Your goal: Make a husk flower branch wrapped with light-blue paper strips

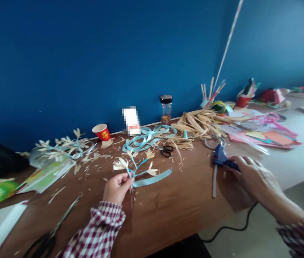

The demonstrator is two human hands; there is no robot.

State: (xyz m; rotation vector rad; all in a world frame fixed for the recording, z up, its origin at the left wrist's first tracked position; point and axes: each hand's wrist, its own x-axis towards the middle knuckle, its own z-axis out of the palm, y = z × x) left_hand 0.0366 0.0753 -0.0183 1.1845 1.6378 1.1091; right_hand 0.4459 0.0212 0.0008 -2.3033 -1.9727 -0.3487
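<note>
Pinched in my left hand (119,188) are the stems of a small spray of cream husk flowers (121,164), wrapped in light-blue ribbon. A loose ribbon tail (154,179) runs from my fingertips to the right. My right hand (254,175) is closed round the handle of a blue hot glue gun (220,156), whose glue stick (215,181) sticks out toward me. The gun is by the table's right part, apart from the flowers. Behind my left hand lies a coil of light-blue ribbon (143,141), with small black-handled scissors (166,151) beside it.
Large scissors (51,233) lie at the lower left. More finished husk flowers (60,145) rest at the left back. A red paper cup (102,132), a black-lidded jar (165,109) and a pile of dry corn husks (197,123) line the wall. A black cable (229,227) hangs at the right.
</note>
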